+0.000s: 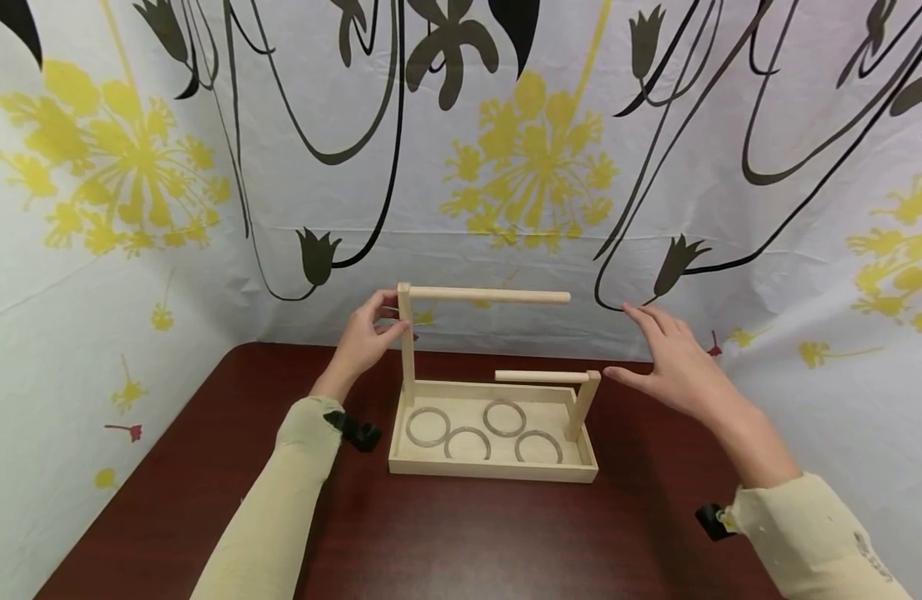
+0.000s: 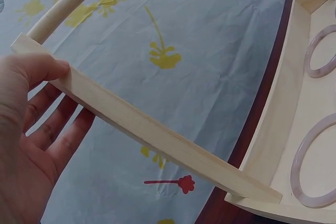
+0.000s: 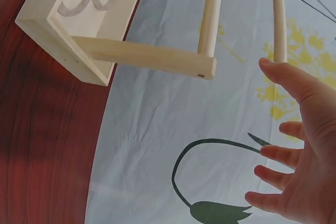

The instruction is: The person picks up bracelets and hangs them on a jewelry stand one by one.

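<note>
A pale wooden jewelry stand (image 1: 491, 472) has a shallow tray, a tall post (image 1: 408, 358) on the left and a short post (image 1: 583, 406) on the right, each with a horizontal rod. Several translucent, pinkish-grey bangles (image 1: 504, 418) lie flat in the tray. My left hand (image 1: 365, 337) pinches the tall post near its top; in the left wrist view the thumb (image 2: 52, 69) presses one face and the fingers lie behind. Spread and holding nothing, my right hand (image 1: 674, 367) hovers just right of the short post, apart from it in the right wrist view.
The stand rests on a dark red-brown table (image 1: 461, 542). Behind and around the table hangs a white cloth (image 1: 521, 192) printed with yellow flowers and dark stems. Black straps with small devices (image 1: 359, 433) sit at both sleeve cuffs.
</note>
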The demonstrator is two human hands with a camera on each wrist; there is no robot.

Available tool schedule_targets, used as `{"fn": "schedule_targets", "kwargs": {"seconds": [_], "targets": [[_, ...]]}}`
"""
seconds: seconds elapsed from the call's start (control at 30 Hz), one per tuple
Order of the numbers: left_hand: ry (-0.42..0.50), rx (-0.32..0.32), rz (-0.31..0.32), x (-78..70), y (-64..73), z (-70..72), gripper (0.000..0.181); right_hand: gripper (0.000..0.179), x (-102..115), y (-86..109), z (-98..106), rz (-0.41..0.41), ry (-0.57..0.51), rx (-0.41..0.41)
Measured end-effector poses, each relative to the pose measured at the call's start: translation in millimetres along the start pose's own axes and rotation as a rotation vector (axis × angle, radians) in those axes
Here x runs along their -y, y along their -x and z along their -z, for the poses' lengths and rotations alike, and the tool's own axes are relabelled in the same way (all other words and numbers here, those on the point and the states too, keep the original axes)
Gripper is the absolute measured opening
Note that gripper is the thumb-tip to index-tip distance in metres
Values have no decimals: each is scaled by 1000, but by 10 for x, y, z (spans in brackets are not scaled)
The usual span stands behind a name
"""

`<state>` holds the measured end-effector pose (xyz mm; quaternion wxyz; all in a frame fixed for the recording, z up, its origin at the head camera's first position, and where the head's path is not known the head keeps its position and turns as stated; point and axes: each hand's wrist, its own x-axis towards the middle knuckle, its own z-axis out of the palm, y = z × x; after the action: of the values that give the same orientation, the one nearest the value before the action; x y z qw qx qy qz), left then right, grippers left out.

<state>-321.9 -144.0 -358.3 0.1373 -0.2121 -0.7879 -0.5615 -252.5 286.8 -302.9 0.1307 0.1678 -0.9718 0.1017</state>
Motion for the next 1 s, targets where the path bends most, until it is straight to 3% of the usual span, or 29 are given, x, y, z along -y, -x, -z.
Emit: {"fn": "schedule_targets", "kwargs": {"seconds": [0.17,0.37,0.67,1.0], "targets": [[-13,21,1,-221,55,17,40,95,75,29,2,17,-17,-30],[8,33,11,63,-87,20,42,93,154,37,-6,51,-37,-74],[21,83,11,57,-131,65,38,87,293,43,-31,56,-116,-77],[-11,96,4,45,-110,122,37,79,463,21,-144,83,-186,-82]]}}
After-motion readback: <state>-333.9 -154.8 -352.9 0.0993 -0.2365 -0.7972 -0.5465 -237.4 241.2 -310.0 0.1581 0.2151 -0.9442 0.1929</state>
